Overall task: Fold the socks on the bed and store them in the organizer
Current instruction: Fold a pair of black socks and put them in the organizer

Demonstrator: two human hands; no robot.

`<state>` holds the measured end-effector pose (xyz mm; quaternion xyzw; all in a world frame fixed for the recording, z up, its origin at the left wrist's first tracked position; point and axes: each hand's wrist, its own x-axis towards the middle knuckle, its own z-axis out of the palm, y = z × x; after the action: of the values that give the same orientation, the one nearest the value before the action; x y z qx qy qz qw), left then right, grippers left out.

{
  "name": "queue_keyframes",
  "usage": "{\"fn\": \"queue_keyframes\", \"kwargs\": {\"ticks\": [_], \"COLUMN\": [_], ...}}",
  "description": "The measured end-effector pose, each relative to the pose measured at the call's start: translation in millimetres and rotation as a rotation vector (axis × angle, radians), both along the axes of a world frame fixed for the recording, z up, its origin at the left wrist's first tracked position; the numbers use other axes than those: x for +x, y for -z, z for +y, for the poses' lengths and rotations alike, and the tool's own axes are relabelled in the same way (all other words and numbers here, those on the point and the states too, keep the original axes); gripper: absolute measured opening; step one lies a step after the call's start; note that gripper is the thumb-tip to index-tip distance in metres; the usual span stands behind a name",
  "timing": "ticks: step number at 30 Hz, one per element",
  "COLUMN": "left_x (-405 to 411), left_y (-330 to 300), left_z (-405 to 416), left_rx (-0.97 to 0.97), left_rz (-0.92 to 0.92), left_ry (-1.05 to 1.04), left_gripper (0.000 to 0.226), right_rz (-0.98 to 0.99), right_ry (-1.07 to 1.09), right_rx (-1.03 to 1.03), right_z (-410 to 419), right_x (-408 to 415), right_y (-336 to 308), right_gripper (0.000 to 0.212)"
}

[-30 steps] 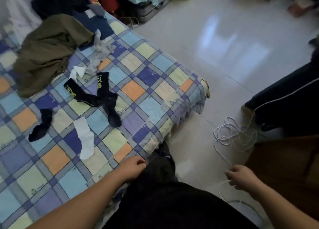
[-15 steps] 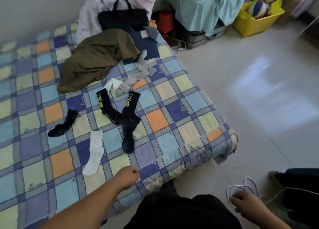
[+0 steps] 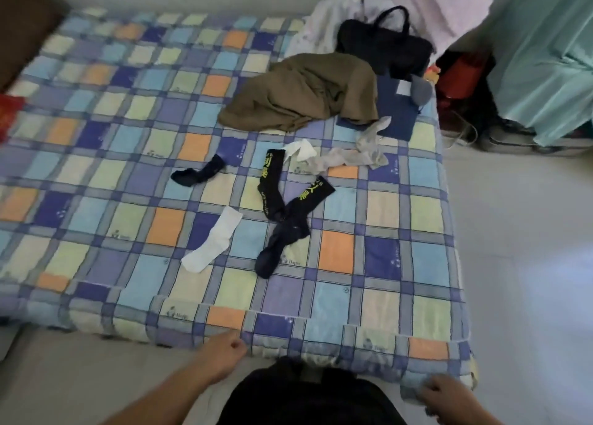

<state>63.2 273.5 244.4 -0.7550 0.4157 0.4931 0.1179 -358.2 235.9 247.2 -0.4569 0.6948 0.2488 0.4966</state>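
The soft, light socks lie in the middle of the frame on the checked patchwork bed: a white cotton sock, two black socks with yellow letters and a small dark sock. They look floppy and easy to pinch at the cuff. Low in the frame, the left hand and right hand are loosely curled and hold nothing, and I see no organizer, only a black handbag at the upper right.

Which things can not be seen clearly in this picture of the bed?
- Organizer: nowhere in the head view.
- Right hand: blurred and partly cut by the bottom edge; grip unclear.
- Yellow print on the black socks: too blurred to read.
- Navy folder: partly under the olive garment.
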Motion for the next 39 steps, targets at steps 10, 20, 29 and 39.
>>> {"fn": "queue_keyframes", "kwargs": {"ticks": [10,20,29,39], "left_x": [-17,25,76,127], "left_y": [43,145,275,320], "left_z": [30,-88,-150,-154], "left_rx": [0.167,0.177,0.081,0.293], "left_rz": [0.075,0.070,-0.127,0.244], "left_ry": [-0.084,-0.257,-0.497,-0.846], "left_gripper": [0.023,0.021,0.020,0.031], "right_rz": [-0.029,-0.193,-0.342,-0.643], "right_ry": [-0.003,0.060,0.257,0.716], "right_rx": [-0.100,-0.144,-0.291,-0.077], "right_z": [-140,-224,-299,-293], "right_x": [7,154,236,295], "right_y": [44,156,252,304], "right_gripper": [0.029,0.022,0.031,0.033]}}
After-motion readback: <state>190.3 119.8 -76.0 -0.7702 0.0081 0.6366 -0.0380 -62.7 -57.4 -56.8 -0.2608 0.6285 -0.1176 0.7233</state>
